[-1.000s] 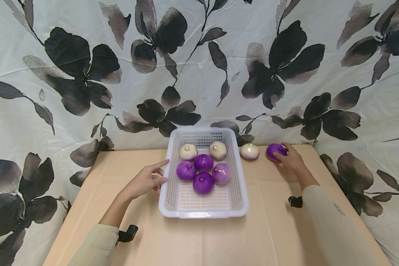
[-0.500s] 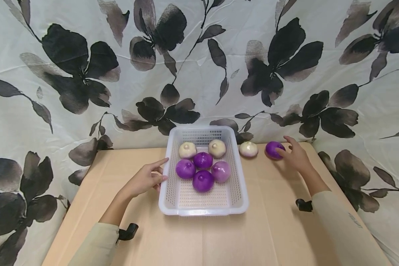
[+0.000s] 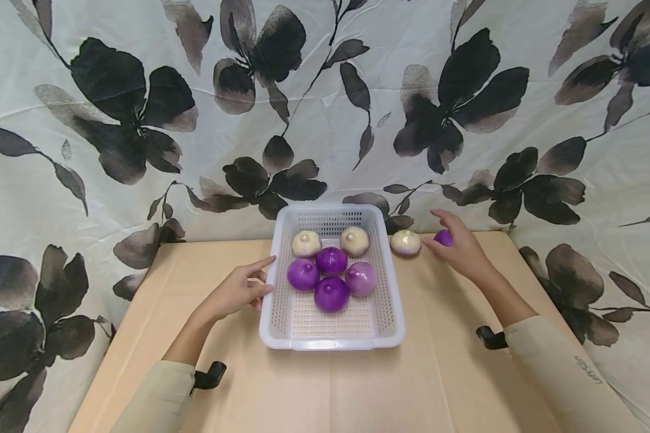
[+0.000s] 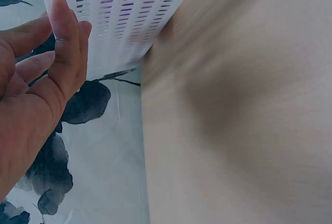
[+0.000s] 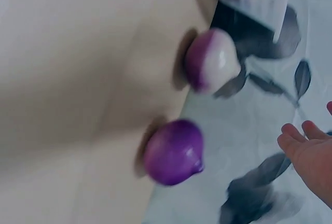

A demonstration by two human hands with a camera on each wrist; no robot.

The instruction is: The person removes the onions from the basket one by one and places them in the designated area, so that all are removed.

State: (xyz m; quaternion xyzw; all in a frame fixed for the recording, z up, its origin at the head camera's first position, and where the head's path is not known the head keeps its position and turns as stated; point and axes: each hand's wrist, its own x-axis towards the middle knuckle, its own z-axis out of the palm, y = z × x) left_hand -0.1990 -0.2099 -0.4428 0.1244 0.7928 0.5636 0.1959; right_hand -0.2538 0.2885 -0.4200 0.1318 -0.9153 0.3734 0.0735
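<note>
A white perforated plastic basket (image 3: 331, 344) stands mid-table with several onions inside, purple ones (image 3: 331, 294) and pale ones (image 3: 354, 241). My left hand (image 3: 237, 293) touches its left rim with fingertips, index finger extended; the left wrist view has those fingers (image 4: 65, 37) against the outer wall. To the basket's right lie a white-and-purple onion (image 3: 405, 243) and a purple onion (image 3: 443, 237), partly hidden behind my right hand (image 3: 461, 249). That hand hovers with fingers spread, its thumb toward the white-and-purple onion. In the right wrist view both onions lie apart from its fingers (image 5: 295, 136).
Light wood-toned table (image 3: 330, 391) below, with a floral cloth (image 3: 357, 144) hanging along its back edge and sides. A black wrist camera sits on each sleeve, left one (image 3: 209, 375) and right one (image 3: 491, 337).
My right hand has let go of the purple onion, drawn back a little, then moved left toward the white-and-purple onion. My left hand stays at the basket rim.
</note>
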